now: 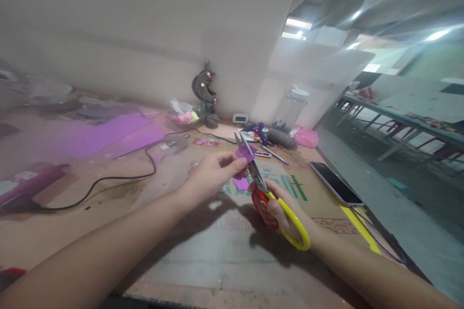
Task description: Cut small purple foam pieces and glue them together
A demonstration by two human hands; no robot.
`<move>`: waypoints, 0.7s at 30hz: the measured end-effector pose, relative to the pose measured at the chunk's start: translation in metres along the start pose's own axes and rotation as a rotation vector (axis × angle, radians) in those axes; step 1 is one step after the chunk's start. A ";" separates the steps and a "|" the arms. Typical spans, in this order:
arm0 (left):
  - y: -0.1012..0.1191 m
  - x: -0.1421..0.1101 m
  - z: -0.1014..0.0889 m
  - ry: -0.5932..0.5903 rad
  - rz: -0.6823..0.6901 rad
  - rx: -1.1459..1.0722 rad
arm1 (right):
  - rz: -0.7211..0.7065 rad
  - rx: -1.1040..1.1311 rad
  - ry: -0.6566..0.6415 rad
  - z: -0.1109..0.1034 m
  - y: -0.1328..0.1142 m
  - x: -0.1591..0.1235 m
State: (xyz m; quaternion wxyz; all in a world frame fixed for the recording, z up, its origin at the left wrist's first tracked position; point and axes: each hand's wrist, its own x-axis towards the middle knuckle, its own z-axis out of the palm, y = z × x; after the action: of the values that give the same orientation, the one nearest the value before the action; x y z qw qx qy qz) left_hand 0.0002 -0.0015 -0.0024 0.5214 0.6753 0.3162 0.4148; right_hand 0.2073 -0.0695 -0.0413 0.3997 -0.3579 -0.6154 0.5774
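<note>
Between the fingertips of my left hand is a small purple piece of paper or foam. My right hand grips a pair of scissors with one yellow and one red handle. The blades point up and away from me, slightly parted, and they meet the purple piece at its right side. Below the hands, another small purple piece lies on the printed cardboard. My right fingers are partly hidden by the scissor handles.
Large purple sheets and a black cable lie to the left. At the back are a black moon-shaped ornament, a blue glue gun, grey yarn and a clear jar. A phone rests near the right edge.
</note>
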 end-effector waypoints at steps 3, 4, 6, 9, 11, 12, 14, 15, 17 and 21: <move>-0.001 0.000 -0.001 0.001 -0.003 -0.005 | -0.003 0.010 -0.016 -0.001 0.001 0.000; -0.001 0.000 -0.001 0.006 -0.004 -0.011 | -0.007 0.009 -0.018 -0.001 0.001 0.000; -0.001 0.001 -0.002 0.028 0.002 -0.032 | -0.010 -0.006 -0.012 -0.001 0.000 0.000; -0.002 0.001 -0.003 0.062 0.034 -0.079 | 0.000 -0.040 0.004 -0.001 -0.002 0.000; -0.002 0.002 -0.004 0.071 0.056 -0.108 | 0.010 -0.048 0.011 -0.001 -0.002 -0.001; -0.002 0.002 -0.004 0.072 0.063 -0.116 | 0.014 -0.047 0.015 -0.001 -0.003 -0.001; -0.003 0.003 -0.004 0.070 0.073 -0.118 | 0.020 -0.047 0.028 0.000 -0.003 0.000; -0.003 0.003 -0.004 0.069 0.074 -0.115 | 0.025 -0.050 0.033 0.000 -0.004 0.000; -0.003 0.003 -0.004 0.068 0.078 -0.109 | 0.035 -0.061 0.045 0.000 -0.005 0.001; -0.003 0.003 -0.005 0.073 0.082 -0.099 | 0.066 -0.077 0.057 -0.001 -0.006 0.002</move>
State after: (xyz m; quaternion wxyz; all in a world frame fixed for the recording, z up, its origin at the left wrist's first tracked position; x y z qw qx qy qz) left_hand -0.0030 0.0045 -0.0038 0.5249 0.6455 0.2864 0.4752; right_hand 0.2072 -0.0674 -0.0354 0.3840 -0.4094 -0.6134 0.5555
